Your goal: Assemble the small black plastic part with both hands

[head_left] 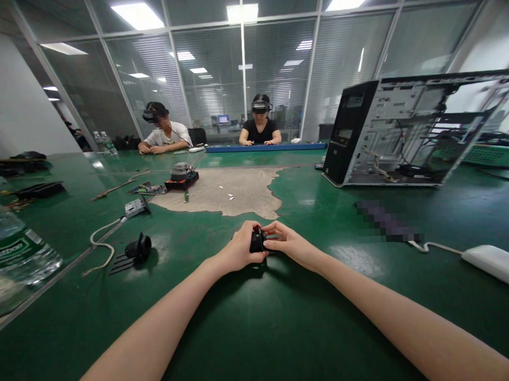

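A small black rounded part point(258, 241) is held between my two hands, just above the green tabletop or resting on it; I cannot tell which. Its exact kind is hidden by the fingers. My left hand point(241, 247) is wrapped round its left side, thumb below. From the right, my right hand point(289, 242) pinches its edge with thumb and fingertips. To the left of my hands lies another black plastic piece point(138, 249), with a round cup-like end and several thin prongs. Beyond my hands is a bare greyish patch point(237, 188) in the green covering.
An open computer case point(351, 134) stands at the right, near a white power strip point(497, 263) and a blurred purple item point(386, 220). A water bottle point(16, 248), a metal bracket point(136, 207) and a dismantled device point(182, 176) are leftward. Two people sit across the table.
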{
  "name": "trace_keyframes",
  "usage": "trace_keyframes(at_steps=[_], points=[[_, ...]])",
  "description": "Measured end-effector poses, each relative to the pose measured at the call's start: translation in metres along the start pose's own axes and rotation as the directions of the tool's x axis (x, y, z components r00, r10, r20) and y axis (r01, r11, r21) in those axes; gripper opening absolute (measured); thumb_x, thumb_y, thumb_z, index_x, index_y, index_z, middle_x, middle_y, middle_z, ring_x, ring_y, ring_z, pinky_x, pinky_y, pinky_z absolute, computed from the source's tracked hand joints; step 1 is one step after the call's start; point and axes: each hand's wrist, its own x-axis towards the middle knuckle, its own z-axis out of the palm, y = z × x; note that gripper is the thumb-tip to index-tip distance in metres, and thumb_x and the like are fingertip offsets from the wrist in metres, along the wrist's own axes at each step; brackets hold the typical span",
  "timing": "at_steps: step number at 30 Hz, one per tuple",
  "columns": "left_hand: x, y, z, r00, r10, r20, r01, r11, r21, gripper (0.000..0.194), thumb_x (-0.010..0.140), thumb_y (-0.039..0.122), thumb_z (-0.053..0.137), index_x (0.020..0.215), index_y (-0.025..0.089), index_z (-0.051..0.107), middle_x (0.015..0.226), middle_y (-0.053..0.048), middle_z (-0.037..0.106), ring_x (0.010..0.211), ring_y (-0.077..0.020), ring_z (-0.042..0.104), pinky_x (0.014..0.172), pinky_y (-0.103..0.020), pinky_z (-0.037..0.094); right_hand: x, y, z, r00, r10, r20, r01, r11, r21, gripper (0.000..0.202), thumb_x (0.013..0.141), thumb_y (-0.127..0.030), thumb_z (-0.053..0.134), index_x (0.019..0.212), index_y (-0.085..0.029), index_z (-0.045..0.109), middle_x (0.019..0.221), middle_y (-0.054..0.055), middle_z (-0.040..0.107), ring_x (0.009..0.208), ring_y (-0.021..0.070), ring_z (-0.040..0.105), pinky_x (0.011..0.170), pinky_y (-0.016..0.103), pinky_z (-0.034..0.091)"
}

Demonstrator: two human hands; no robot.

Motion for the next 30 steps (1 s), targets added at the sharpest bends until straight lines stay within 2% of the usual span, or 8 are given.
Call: trace_keyframes(at_steps=[3,8,12,15,20,25,30], points=[[-0.001,0.003,0.0,1.0,-0.008,-0.007,0.008,0.999,0.033,0.051,0.063,0.025,0.061,0.105,0.02,0.034,0.1,-0.005,0.046,0.089,-0.0217,0.048,0.078,-0.037,0.039,-0.002,-0.002,0.0,0.998,-0.017,0.055,0.015,0.999,0.041,0.035,0.059,-0.021,0.07,0.087,-0.022,0.049,0.09,0.0,0.056,0.088,0.0158,0.053,0.077,0.032,0.042],[-0.004,0.008,-0.001,1.0,0.015,-0.011,-0.014,0.995,0.1,0.051,0.062,0.026,0.061,0.105,0.02,0.035,0.098,-0.005,0.044,0.089,-0.0227,0.047,0.076,-0.037,0.039,-0.004,-0.003,0.002,0.999,-0.035,0.023,0.034,0.999,0.026,0.021,0.067,-0.027,0.063,0.082,-0.021,0.049,0.087,0.0,0.056,0.086,0.0148,0.053,0.078,0.032,0.041],[-0.006,0.009,-0.001,0.998,0.061,-0.032,-0.056,0.989,0.139,0.051,0.062,0.027,0.061,0.105,0.02,0.035,0.099,-0.005,0.043,0.088,-0.0223,0.046,0.077,-0.036,0.038,-0.003,-0.002,0.001,1.0,0.002,0.018,-0.002,1.0,0.017,0.027,0.066,-0.026,0.064,0.088,-0.021,0.05,0.09,0.002,0.056,0.088,0.0157,0.053,0.08,0.033,0.041],[-0.007,0.01,-0.002,0.996,0.083,-0.031,-0.078,0.986,0.145,0.05,0.061,0.026,0.061,0.104,0.02,0.036,0.099,-0.005,0.044,0.089,-0.0222,0.046,0.078,-0.037,0.038,-0.003,-0.002,-0.001,0.997,0.024,0.067,-0.026,0.999,0.024,0.029,0.065,-0.024,0.066,0.089,-0.02,0.05,0.094,0.002,0.055,0.089,0.0158,0.053,0.08,0.033,0.041],[-0.007,0.01,-0.002,0.997,0.073,-0.02,-0.069,0.983,0.168,0.051,0.06,0.025,0.061,0.104,0.02,0.035,0.1,-0.005,0.043,0.089,-0.0224,0.046,0.076,-0.036,0.038,-0.007,-0.005,-0.002,0.989,-0.011,0.144,0.004,0.999,0.049,0.037,0.06,-0.018,0.07,0.088,-0.023,0.046,0.089,-0.001,0.055,0.086,0.014,0.054,0.079,0.032,0.041],[-0.007,0.01,-0.002,0.996,0.079,-0.03,-0.073,0.984,0.165,0.051,0.06,0.027,0.061,0.104,0.019,0.035,0.099,-0.006,0.043,0.089,-0.0224,0.045,0.077,-0.036,0.038,-0.006,-0.006,0.001,0.998,-0.015,0.058,0.013,1.0,0.025,0.021,0.069,-0.025,0.062,0.085,-0.021,0.048,0.087,0.0,0.055,0.085,0.0138,0.053,0.076,0.03,0.042],[-0.007,0.011,-0.002,0.996,0.083,-0.022,-0.078,0.984,0.162,0.051,0.062,0.028,0.06,0.104,0.02,0.034,0.099,-0.006,0.043,0.089,-0.0222,0.045,0.077,-0.036,0.038,-0.006,-0.008,0.001,0.999,0.014,0.05,-0.015,1.0,0.01,0.03,0.065,-0.023,0.065,0.091,-0.021,0.049,0.092,0.002,0.054,0.088,0.0144,0.053,0.077,0.03,0.043]])
